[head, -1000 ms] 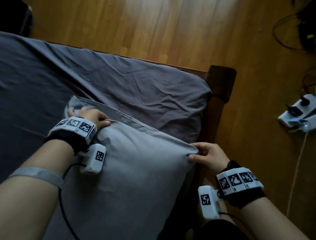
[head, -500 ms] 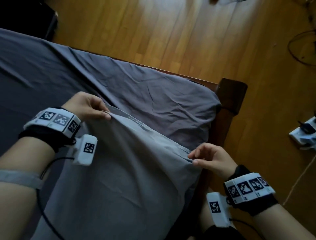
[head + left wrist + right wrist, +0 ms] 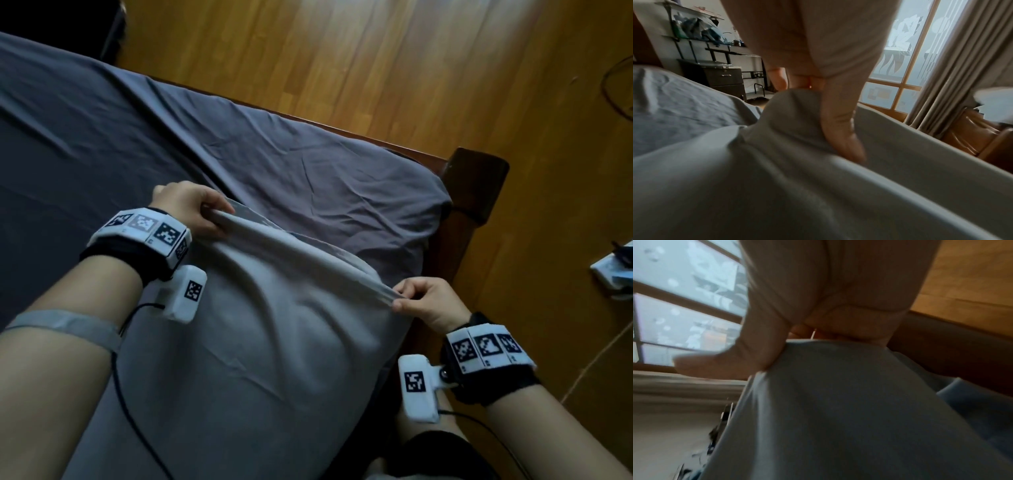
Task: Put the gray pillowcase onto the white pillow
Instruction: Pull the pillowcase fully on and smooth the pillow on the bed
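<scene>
From the head camera I saw no white pillow; the soft gray fabric pillowcase [image 3: 260, 349] hid whatever filled it. It lay at the corner of the bed with the dark gray sheet [image 3: 308, 171], bare wooden plank floor [image 3: 376, 68] beyond. My left hand [image 3: 186, 209] and right hand [image 3: 428, 301] each pinched an end of its taut top hem. The left wrist camera showed my thumb [image 3: 840, 129] pressed into the cloth. The right wrist picture was blurred, fingers [image 3: 760, 353] bunching fabric.
</scene>
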